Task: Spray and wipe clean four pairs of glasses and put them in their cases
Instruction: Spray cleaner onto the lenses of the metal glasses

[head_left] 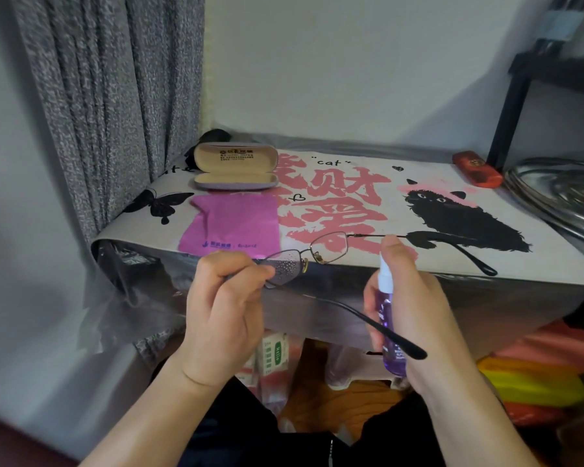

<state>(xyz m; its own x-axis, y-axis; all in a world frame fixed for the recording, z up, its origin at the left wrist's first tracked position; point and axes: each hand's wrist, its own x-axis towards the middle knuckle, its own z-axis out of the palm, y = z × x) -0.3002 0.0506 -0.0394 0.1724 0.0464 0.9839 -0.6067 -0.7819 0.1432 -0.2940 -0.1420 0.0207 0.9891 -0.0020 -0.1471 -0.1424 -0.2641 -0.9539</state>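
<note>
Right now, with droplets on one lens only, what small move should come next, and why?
Probably aim the spray bottle in the right hand at the other lens and spray. The left hand pinches the glasses by the lens speckled with droplets, while the far lens looks dry. The pink cloth lies flat on the table, not yet needed.

1 head view looks forward and down, close over the table point(368, 264) edge.
</note>
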